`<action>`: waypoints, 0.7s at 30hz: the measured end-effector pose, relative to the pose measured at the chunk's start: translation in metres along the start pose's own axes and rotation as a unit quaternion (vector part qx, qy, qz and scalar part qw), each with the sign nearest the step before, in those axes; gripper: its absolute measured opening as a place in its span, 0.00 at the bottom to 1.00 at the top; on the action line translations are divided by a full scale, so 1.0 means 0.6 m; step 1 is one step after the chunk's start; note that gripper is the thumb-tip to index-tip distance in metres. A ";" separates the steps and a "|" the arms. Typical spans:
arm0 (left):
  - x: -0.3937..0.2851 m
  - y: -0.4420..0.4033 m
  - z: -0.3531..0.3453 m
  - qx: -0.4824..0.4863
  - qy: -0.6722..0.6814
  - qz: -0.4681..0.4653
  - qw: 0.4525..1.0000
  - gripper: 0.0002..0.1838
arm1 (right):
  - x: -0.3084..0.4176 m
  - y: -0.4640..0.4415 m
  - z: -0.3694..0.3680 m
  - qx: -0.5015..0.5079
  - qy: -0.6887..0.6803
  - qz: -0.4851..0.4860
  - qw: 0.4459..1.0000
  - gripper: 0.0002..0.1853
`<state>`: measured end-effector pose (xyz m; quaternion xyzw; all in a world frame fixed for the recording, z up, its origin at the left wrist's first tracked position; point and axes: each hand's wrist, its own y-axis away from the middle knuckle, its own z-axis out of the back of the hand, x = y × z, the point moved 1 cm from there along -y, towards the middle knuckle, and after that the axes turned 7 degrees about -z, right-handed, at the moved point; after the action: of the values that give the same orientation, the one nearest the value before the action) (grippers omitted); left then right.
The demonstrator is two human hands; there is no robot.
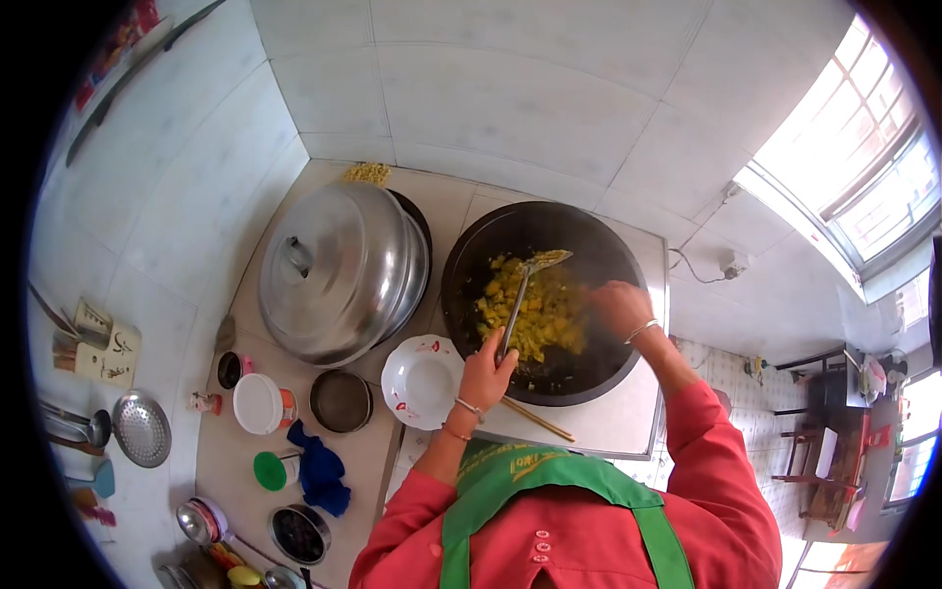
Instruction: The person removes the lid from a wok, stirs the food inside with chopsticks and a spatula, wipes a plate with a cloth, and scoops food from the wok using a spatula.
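Observation:
A large dark wok [608, 368] holds yellow chopped food [535, 314], with faint steam over it. My left hand [488, 375] is closed around the handle of a metal spatula [518, 306]. The spatula's blade lies at the far edge of the food, with bits stuck to it. Above the right side of the wok is my right hand [620, 308], its fingers drawn together and pointing down. Whatever they may hold is hidden. A white plate [424, 407] with red marks sits by my left wrist, and chopsticks [540, 419] lie at the wok's near side.
A big domed metal lid [343, 265] covers a second pan on the left. Nearby stand a round dark tin [341, 401], a white tub [258, 404], a green-lidded jar [275, 471] and a blue cloth [322, 473]. Utensils and a skimmer [142, 429] hang on the left wall.

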<state>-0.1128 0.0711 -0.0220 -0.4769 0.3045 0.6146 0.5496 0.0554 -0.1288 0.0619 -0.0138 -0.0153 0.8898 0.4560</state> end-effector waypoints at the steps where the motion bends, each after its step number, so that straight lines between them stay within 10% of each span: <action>1: 0.002 0.003 0.001 -0.025 -0.024 -0.012 0.999 0.25 | 0.002 0.008 0.017 0.042 -0.021 -0.055 0.997 0.10; 14: 0.067 0.017 -0.018 -0.051 -0.133 -0.026 0.990 0.15 | -0.075 0.051 -0.004 -0.058 -0.307 -0.087 0.946 0.14; 21: 0.082 0.016 -0.005 -0.032 -0.093 -0.014 0.995 0.13 | -0.091 0.047 -0.038 0.164 -0.442 -0.198 0.859 0.15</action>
<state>-0.1184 0.0854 -0.0698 -0.4393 0.2253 0.6580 0.5686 0.0654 -0.1890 0.0388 0.4591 -0.0719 0.6827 0.5639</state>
